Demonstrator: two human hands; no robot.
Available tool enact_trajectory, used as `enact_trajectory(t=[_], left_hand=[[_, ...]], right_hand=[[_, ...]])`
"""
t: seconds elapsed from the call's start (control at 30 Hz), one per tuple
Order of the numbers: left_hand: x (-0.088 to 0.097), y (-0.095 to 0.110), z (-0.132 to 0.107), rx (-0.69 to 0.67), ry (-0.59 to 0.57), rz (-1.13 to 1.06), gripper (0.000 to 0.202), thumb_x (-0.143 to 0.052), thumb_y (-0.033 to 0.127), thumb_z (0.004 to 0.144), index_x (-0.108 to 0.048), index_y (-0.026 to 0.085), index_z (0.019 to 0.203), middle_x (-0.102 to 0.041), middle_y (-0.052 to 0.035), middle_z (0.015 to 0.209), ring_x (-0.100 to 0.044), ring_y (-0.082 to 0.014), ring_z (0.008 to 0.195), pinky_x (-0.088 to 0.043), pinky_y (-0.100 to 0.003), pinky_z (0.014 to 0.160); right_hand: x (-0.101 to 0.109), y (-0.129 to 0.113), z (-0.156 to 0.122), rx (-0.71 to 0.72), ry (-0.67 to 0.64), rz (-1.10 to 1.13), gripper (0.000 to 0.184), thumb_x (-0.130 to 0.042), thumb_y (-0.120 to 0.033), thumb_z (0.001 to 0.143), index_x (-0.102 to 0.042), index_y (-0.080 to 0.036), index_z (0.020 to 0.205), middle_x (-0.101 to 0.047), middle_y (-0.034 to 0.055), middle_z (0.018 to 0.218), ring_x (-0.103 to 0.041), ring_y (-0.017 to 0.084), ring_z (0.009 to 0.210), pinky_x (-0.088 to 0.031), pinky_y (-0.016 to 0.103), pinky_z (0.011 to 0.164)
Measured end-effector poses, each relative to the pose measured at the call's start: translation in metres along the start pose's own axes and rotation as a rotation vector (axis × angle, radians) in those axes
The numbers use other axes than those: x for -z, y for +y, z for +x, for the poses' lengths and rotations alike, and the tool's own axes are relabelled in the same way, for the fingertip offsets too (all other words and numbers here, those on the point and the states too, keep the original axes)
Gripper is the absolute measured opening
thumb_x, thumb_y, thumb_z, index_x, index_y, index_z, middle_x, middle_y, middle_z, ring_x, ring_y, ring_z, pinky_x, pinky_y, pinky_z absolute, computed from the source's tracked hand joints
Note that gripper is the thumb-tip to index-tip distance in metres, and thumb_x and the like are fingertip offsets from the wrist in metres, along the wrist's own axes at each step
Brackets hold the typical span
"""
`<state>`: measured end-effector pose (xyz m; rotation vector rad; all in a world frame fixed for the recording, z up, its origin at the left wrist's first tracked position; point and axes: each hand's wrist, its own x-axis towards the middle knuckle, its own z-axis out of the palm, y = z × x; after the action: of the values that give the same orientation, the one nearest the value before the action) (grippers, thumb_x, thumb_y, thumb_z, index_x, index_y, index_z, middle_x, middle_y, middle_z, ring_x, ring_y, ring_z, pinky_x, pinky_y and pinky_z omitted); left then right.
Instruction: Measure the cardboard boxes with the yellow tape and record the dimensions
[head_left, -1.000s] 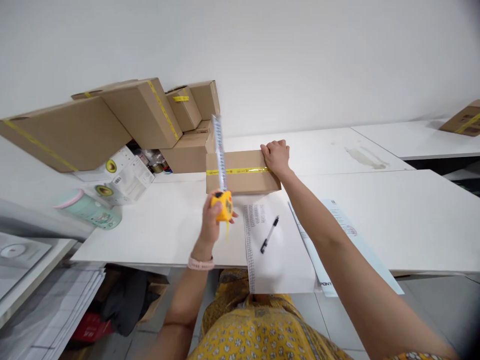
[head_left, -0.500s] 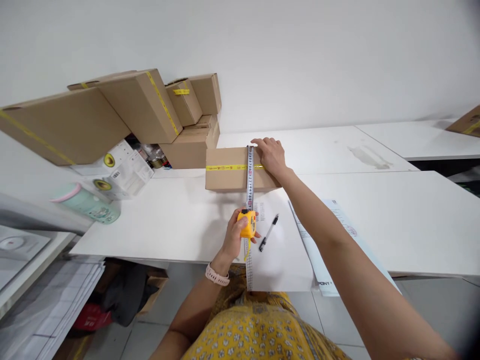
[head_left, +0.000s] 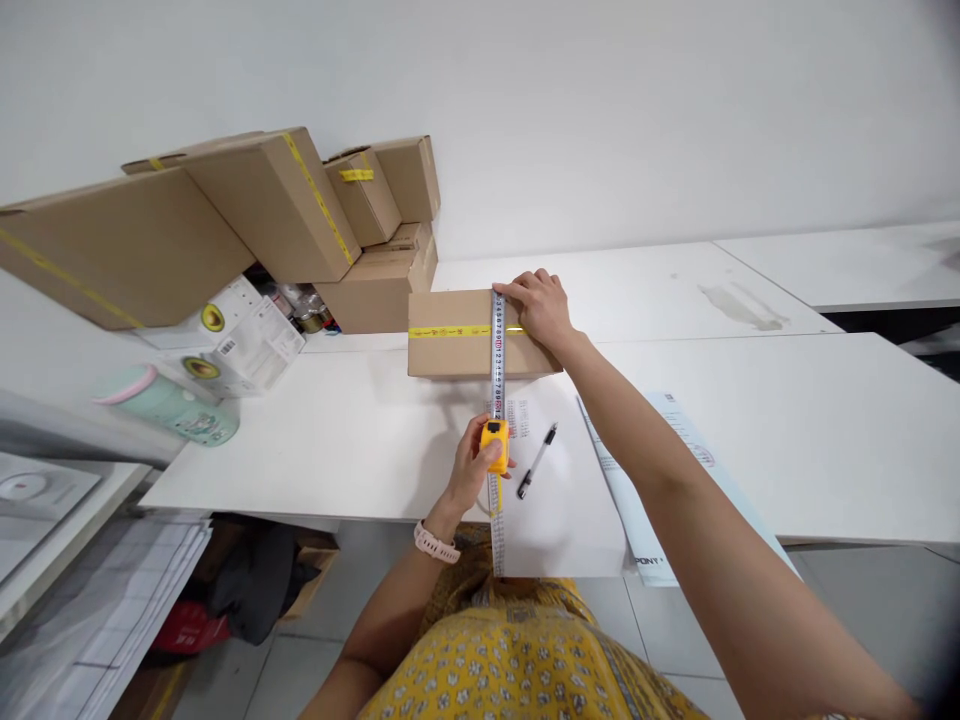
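Observation:
My left hand (head_left: 471, 462) is wrapped around a yellow tape measure (head_left: 494, 446), its thumb lying on the case. The metal blade (head_left: 498, 365) runs out away from me, straight across the top of a small cardboard box (head_left: 454, 355) with yellow tape along it. On the box's right part rests my right hand (head_left: 544, 308), closed, with a fingertip pressing the blade's end at the far edge; its other fingers are curled and partly hidden. Below the box lie a spiral notebook (head_left: 570, 540) with written figures and a black-and-clear pen (head_left: 537, 462).
Blue-tinted papers (head_left: 675, 480) lie under my right forearm. Several taped cardboard boxes (head_left: 262, 205) are stacked at the back left, beside a white avocado-print carton (head_left: 255, 335) and a mint bottle (head_left: 169, 405) lying over. The white table (head_left: 337, 450) ends near my body.
My right fingertip has come down onto the blade's end. The tape measure case has turned slightly in my left hand. The view has shifted a little, and the box at far right has left it.

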<state>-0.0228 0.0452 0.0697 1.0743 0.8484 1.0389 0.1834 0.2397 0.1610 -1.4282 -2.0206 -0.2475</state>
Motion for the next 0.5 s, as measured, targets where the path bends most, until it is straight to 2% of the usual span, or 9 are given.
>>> enact_trajectory(t=[0.3,0.5], left_hand=[[0.001,-0.001,0.001,0.016,-0.007,-0.003,0.068,-0.079,0.059,0.076,-0.051,0.022,0.127,-0.068,-0.0068,0.112,-0.072,-0.0166,0.066,-0.059,-0.028,0.053],[0.002,-0.004,-0.014,-0.054,-0.019,-0.005,0.067,-0.078,0.058,0.079,-0.049,0.025,0.130,-0.065,-0.0078,0.119,-0.072,-0.0166,0.072,-0.061,-0.028,0.058]], right_hand=[[0.002,-0.002,-0.001,-0.007,-0.032,-0.039,0.050,-0.030,-0.026,0.105,-0.068,-0.035,0.137,-0.066,0.0111,0.119,-0.047,0.032,0.106,-0.036,0.047,0.090],[0.005,-0.014,-0.010,-0.052,0.018,-0.076,0.052,-0.030,-0.050,0.106,-0.063,-0.025,0.138,-0.068,0.0140,0.111,-0.047,0.034,0.110,-0.035,0.049,0.099]])
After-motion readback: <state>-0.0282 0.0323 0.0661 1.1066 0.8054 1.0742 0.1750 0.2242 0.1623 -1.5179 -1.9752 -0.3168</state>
